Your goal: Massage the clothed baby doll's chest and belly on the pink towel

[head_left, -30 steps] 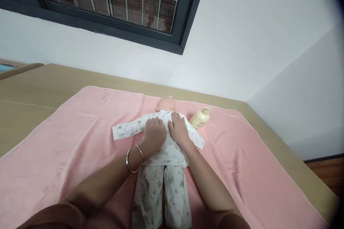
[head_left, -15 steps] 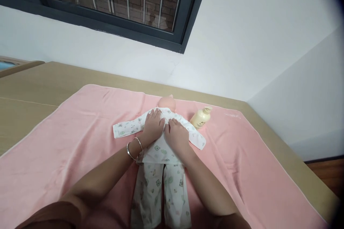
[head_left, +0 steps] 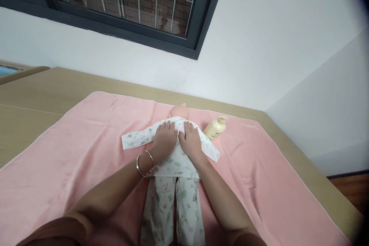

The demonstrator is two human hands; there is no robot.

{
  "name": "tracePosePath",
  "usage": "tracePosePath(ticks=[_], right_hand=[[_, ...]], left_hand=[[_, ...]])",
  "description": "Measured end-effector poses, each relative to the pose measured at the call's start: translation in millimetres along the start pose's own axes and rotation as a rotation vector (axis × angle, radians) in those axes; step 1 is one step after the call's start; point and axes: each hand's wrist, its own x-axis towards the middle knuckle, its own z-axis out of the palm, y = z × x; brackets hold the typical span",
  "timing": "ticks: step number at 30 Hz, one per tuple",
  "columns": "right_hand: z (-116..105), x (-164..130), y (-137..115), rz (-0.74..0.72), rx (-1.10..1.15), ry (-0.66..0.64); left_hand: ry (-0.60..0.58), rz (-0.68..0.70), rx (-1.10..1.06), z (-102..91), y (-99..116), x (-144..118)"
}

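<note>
A baby doll [head_left: 179,112] lies on a pink blanket with its head away from me. It wears a white printed long-sleeved top [head_left: 173,165] and matching trousers [head_left: 188,203]. My left hand [head_left: 165,137] rests flat on the left side of the doll's upper body, fingers stretched toward its head. Flat on the right side lies my right hand [head_left: 190,138], its thumb close to the left hand's. Both palms touch the top, which they partly hide. Two silver bangles [head_left: 145,163] circle my left wrist.
A pale yellow bottle [head_left: 215,128] leans on the pink blanket [head_left: 100,130] beside the doll's right-hand sleeve. The blanket covers much of a wooden surface [head_left: 72,80], which meets a white wall [head_left: 245,46]. Above is a dark-framed window [head_left: 161,42] with bars.
My right hand has shifted slightly up toward the doll's shoulder and its fingers have straightened. My left hand has slid a little, its fingertips slightly lower on the top.
</note>
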Motion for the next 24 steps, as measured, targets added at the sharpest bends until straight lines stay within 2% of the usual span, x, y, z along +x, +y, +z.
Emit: tracePosePath(ticks=[4, 7, 13, 16, 19, 24], right_hand=[[-9.6, 4.7, 6.8, -0.051, 0.004, -0.066], [-14.4, 0.9, -0.1, -0.048, -0.073, -0.047], [-20.4, -23.9, -32.0, -0.041, -0.307, 0.012], [-22.5, -29.0, -37.8, -0.038, -0.354, 0.027], [-25.2, -23.8, -33.1, -0.012, -0.312, 0.007], [-22.6, -3.0, -7.1, -0.001, -0.113, -0.032]], left_hand=[[-0.115, 0.061, 0.106, -20.3, 13.9, -9.9], [-0.13, 0.067, 0.104, -24.6, 17.8, -12.9], [-0.103, 0.008, -0.009, -12.6, 4.8, -1.5], [-0.052, -0.002, 0.0, -2.6, 0.2, 1.3], [-0.013, 0.032, 0.033, 1.2, 1.8, -0.6], [-0.037, 0.077, 0.114, -10.7, 14.5, -8.7]])
